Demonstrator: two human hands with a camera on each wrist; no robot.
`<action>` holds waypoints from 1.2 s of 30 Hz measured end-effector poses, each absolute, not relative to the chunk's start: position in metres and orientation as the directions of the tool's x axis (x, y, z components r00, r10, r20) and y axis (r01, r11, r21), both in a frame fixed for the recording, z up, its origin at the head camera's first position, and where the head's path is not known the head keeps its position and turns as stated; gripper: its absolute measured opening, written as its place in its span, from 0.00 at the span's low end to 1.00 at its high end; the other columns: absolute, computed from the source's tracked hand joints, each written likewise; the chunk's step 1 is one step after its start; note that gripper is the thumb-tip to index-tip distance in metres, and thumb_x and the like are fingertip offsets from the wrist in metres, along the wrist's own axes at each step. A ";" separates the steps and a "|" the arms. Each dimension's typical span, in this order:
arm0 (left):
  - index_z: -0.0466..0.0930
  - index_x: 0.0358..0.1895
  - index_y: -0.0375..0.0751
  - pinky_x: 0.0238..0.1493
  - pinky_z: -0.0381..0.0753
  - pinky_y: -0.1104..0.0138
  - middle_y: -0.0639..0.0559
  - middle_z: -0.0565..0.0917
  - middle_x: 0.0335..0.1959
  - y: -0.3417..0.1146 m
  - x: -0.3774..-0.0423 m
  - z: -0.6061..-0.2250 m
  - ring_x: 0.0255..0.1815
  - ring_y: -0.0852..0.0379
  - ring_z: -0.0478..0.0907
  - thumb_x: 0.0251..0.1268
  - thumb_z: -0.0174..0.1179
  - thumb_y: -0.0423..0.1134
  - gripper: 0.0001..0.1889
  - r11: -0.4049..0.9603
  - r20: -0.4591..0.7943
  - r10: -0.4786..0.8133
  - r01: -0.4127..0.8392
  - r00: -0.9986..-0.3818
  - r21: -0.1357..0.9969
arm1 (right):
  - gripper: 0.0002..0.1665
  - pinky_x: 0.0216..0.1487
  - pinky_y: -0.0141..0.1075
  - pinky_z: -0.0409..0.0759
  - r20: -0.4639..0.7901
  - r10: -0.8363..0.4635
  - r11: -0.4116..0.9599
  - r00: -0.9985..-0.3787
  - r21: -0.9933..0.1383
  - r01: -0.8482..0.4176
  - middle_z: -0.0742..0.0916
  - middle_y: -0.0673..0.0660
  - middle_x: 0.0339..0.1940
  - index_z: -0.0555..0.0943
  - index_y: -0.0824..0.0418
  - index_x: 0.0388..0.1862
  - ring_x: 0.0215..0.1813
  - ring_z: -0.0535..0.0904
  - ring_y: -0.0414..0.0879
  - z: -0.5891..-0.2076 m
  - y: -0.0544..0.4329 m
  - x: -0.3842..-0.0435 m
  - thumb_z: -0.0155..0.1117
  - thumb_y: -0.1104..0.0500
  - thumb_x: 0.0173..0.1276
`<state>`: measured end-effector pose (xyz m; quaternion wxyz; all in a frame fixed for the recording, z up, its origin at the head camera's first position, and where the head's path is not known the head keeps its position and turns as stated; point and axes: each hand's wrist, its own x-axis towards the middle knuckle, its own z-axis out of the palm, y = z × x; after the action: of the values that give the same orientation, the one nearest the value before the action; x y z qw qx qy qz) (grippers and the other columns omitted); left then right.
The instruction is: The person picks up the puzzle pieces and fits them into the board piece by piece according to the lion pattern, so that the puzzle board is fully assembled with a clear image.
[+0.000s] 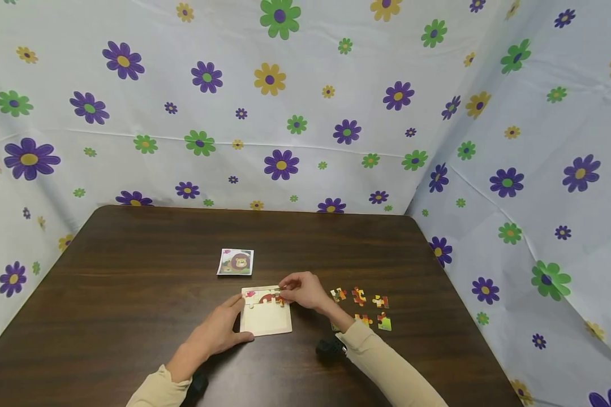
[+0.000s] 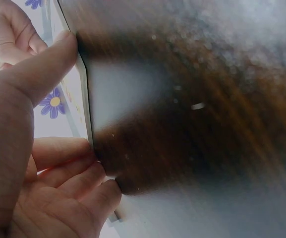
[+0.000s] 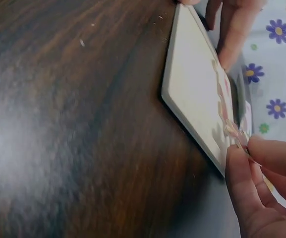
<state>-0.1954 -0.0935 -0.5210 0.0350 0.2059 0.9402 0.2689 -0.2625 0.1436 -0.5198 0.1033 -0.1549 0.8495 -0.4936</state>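
Fitting puzzle piece (image 3: 240,139), apparently, at board's (image 1: 265,321) far-right corner | right hand (image 1: 306,290) is pinching it; left hand (image 1: 216,332), spread, is bracing | likely needing alignment next

From above, the head view looks forward and down; both close wrist views share the board (image 1: 266,322).

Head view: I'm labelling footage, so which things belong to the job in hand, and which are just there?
The job:
- board
- pieces
- lion card, likely the guide

Just there:
- table, as work surface
- flowered cloth, as backdrop
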 end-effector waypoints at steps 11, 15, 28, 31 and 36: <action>0.71 0.59 0.26 0.58 0.73 0.51 0.31 0.71 0.62 -0.093 -0.195 -0.523 0.60 0.37 0.72 0.42 0.77 0.47 0.42 0.768 0.065 0.408 0.381 -0.911 0.515 | 0.05 0.26 0.26 0.74 0.152 -0.325 0.615 -0.933 -0.716 -0.331 0.85 0.51 0.23 0.85 0.63 0.29 0.24 0.76 0.34 -0.525 0.129 -0.259 0.73 0.64 0.54; 0.71 0.59 0.26 0.58 0.73 0.51 0.30 0.71 0.62 -0.093 -0.195 -0.523 0.60 0.37 0.72 0.42 0.77 0.46 0.42 0.768 0.068 0.408 0.382 -0.911 0.514 | 0.05 0.25 0.25 0.73 0.195 -0.298 0.650 -0.934 -0.675 -0.349 0.84 0.50 0.21 0.85 0.63 0.28 0.23 0.74 0.34 -0.527 0.126 -0.257 0.73 0.64 0.54; 0.72 0.59 0.26 0.57 0.74 0.51 0.30 0.71 0.61 -0.093 -0.196 -0.524 0.59 0.37 0.73 0.41 0.78 0.46 0.41 0.761 0.089 0.416 0.400 -0.905 0.511 | 0.05 0.26 0.26 0.72 0.268 -0.261 0.690 -0.927 -0.620 -0.373 0.81 0.50 0.21 0.83 0.63 0.27 0.24 0.72 0.35 -0.528 0.119 -0.253 0.73 0.64 0.55; 0.72 0.59 0.27 0.57 0.74 0.52 0.31 0.71 0.62 -0.093 -0.196 -0.524 0.59 0.38 0.73 0.41 0.78 0.46 0.41 0.760 0.086 0.416 0.398 -0.905 0.513 | 0.06 0.25 0.25 0.71 0.279 -0.252 0.693 -0.927 -0.617 -0.374 0.80 0.49 0.19 0.82 0.63 0.26 0.23 0.71 0.35 -0.530 0.117 -0.251 0.73 0.65 0.55; 0.72 0.59 0.28 0.57 0.74 0.52 0.32 0.72 0.62 -0.092 -0.196 -0.524 0.58 0.38 0.74 0.41 0.78 0.46 0.41 0.760 0.088 0.413 0.396 -0.906 0.515 | 0.06 0.23 0.24 0.70 0.282 -0.250 0.688 -0.926 -0.621 -0.375 0.81 0.49 0.19 0.82 0.63 0.26 0.22 0.71 0.33 -0.531 0.117 -0.250 0.73 0.65 0.56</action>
<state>-0.1960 -0.0924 -0.5236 0.0157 0.2158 0.9379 0.2712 -0.2503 0.1170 -0.5314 -0.0874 -0.1709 0.9145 -0.3561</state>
